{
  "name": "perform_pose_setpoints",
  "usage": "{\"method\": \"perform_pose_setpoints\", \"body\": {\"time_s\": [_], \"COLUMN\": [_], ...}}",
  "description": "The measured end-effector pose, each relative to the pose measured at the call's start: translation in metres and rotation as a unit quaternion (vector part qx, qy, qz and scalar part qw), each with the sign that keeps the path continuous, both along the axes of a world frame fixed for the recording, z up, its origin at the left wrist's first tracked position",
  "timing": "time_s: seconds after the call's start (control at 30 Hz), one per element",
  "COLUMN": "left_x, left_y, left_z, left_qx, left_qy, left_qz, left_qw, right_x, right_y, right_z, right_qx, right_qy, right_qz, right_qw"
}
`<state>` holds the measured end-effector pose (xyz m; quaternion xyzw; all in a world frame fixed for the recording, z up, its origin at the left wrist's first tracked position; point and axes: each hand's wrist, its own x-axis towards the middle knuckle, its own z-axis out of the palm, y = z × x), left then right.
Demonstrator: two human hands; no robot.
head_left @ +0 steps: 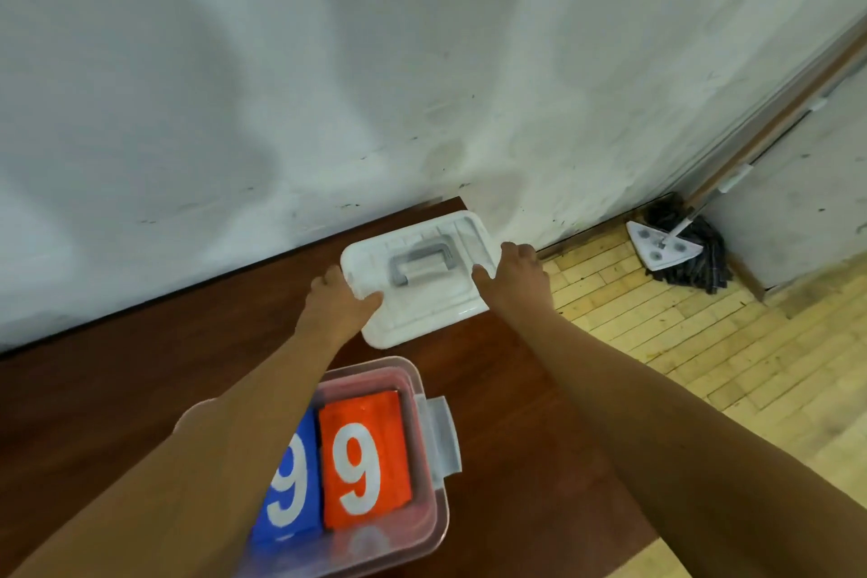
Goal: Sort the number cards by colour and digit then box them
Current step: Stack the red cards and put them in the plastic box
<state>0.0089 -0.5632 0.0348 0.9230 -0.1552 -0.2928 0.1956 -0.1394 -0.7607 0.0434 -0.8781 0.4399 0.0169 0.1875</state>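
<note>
While clamped from either short end, white lid (pixel 422 310) at the far right corner of the brown table (pixel 140 390), close to the wall (pixel 281 85). On its left end, left hand (pixel 340 296): thumb laid flat on the top surface, other fingers curled down round the edge and hidden beneath. On its right end, right hand (pixel 513 272) in the mirrored hold: thumb on top beside the rim, fingers wrapped over the side. Cannot tell whether resting on the wood or raised just off it. Top side up, grey handle (pixel 420 265) at the centre facing upward; long axis running left to right, roughly along the wall, right end a little farther away.

Nearer the body, clear box (pixel 375 366) open on the table, apart from the lid, grey latch (pixel 445 436) at its right side. Inside, blue card (pixel 291 483) and orange card (pixel 366 469) side by side, face up, each with a white 9 reading upright to the wearer, long axes pointing away toward the wall. Blue card partly hidden under the left forearm.

Off to the right, on the wood-block floor (pixel 703 343), mop (pixel 661 249) propped in the corner.
</note>
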Motion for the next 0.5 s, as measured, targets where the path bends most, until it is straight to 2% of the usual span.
{"method": "perform_pose_setpoints", "body": {"time_s": [0.2, 0.37, 0.5], "left_x": [0.011, 0.016, 0.024], "left_y": [-0.034, -0.049, -0.049], "left_z": [-0.053, -0.069, -0.061], "left_qx": [-0.026, -0.029, -0.138], "left_qy": [0.086, 0.076, 0.083], "left_qz": [0.088, 0.100, 0.165], "left_qw": [0.992, 0.992, 0.973], "right_x": [0.020, 0.027, 0.025], "right_y": [-0.039, -0.044, -0.043], "right_z": [-0.060, -0.091, -0.090], "right_qx": [0.098, 0.144, 0.163], "right_qy": [-0.010, -0.051, -0.100], "right_qz": [-0.019, -0.043, -0.093], "right_qw": [0.995, 0.987, 0.977]}}
